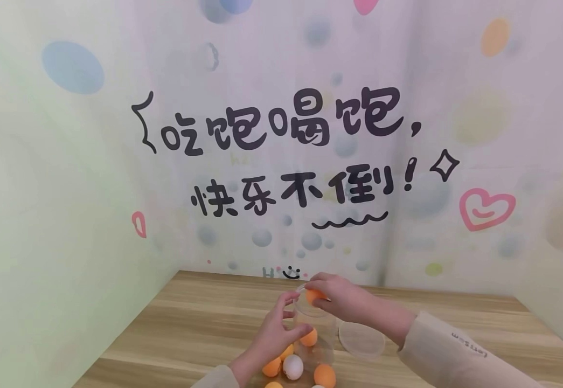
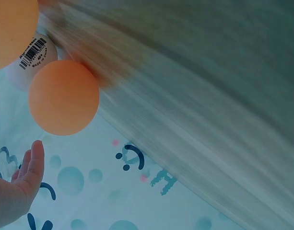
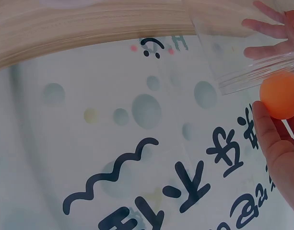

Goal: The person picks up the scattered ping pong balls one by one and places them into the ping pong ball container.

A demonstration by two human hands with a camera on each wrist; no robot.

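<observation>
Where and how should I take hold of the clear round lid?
Pinch the clear round lid by its rim, probably coming from the near side. It lies flat on the table with no handle visible, so the edge looks easiest to catch. The container is on its left, and in the head view the right forearm passes near its far edge.

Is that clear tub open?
The tub is open: its lid lies on the table, and the right hand holds an orange ball at the rim.

The head view's bottom edge crops an orange ball (image 1: 273, 385) and a white ball (image 1: 318, 386).
</observation>
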